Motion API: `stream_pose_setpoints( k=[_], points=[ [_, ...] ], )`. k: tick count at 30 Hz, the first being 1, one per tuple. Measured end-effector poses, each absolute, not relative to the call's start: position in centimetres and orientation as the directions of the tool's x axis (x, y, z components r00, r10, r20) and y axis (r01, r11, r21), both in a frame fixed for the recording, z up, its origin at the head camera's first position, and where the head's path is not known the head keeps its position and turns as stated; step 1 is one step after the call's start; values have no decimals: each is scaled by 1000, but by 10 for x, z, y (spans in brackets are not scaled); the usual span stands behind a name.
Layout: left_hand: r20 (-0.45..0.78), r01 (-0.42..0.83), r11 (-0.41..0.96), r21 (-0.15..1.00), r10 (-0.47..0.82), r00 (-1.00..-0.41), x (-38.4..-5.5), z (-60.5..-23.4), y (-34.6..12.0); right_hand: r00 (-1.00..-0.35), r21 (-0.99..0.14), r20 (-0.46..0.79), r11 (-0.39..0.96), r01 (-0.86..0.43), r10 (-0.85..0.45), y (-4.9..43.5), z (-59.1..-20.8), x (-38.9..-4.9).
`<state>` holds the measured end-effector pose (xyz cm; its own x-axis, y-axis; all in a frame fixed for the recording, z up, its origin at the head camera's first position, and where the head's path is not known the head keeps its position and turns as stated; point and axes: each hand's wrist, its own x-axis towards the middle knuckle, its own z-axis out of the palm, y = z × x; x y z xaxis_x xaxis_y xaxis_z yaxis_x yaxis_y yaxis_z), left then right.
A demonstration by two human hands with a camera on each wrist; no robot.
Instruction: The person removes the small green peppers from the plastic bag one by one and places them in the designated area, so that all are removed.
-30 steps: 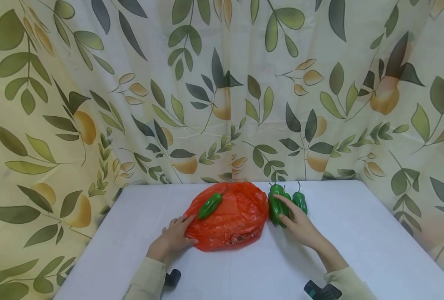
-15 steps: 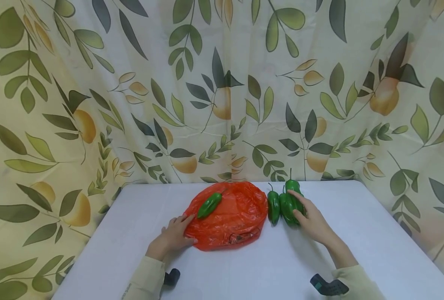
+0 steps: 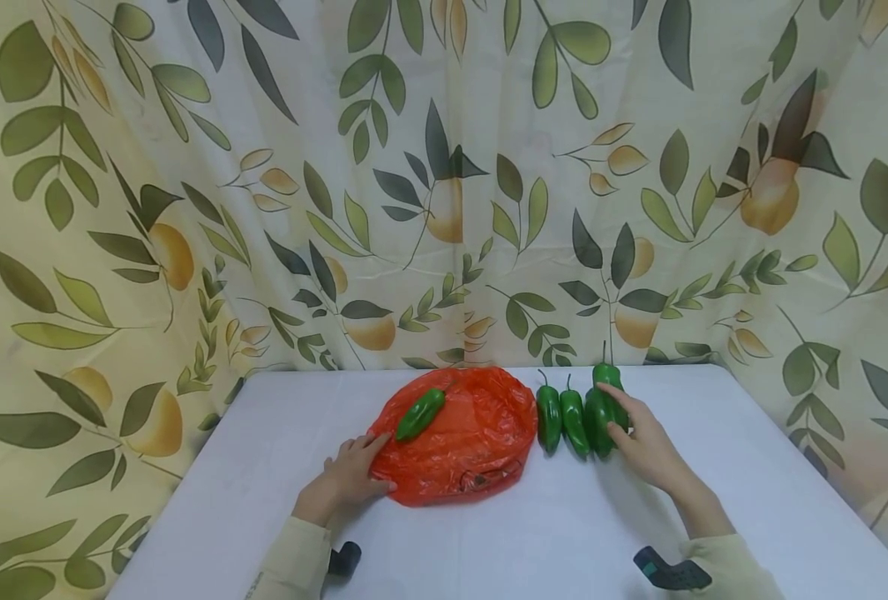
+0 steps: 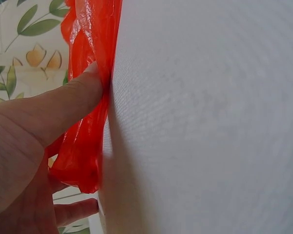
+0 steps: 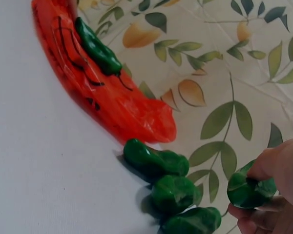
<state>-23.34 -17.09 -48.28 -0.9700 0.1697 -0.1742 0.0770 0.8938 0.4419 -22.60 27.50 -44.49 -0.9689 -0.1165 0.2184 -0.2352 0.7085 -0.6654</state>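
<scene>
My right hand [image 3: 642,442] pinches a green pepper [image 5: 249,187] between thumb and fingers, raised at the right end of a row of peppers. In the head view the long stem of this held pepper [image 3: 607,377] points up and away. Beside it stand a left pepper [image 3: 549,418], a slim middle one [image 3: 574,422] and a third [image 3: 598,423], partly overlapped by the held one. A flattened red plastic bag [image 3: 481,433] lies to their left, with another green pepper [image 3: 420,414] on top. My left hand [image 3: 348,472] rests with spread fingers on the bag's left edge; its thumb [image 4: 78,95] presses the film.
A white table [image 3: 489,550] carries everything. Behind it hangs a leaf-and-fruit patterned curtain [image 3: 444,208], close to the table's far edge. Black wrist devices sit near both sleeves [image 3: 294,554].
My right hand has moved right, carrying a pepper along past the others. The slim pepper is now uncovered between its neighbours. The left hand and bag stay where they were.
</scene>
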Motion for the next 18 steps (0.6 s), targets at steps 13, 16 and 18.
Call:
stream_pose_setpoints(
  k=[13,16,18],
  points=[
    [-168,81,890,448,173,-971,-232,-483,-171,-979,-664,179,721,-197,-103,289,-453,-232],
    [-168,81,890,448,174,-970,-233,-483,-171,-979,-665,175,722,-193,-100,292,-455,-234],
    [-170,80,890,449,173,-970,-233,-484,-171,-979,-664,179,722,-194,-98,295,-457,-235]
  ],
)
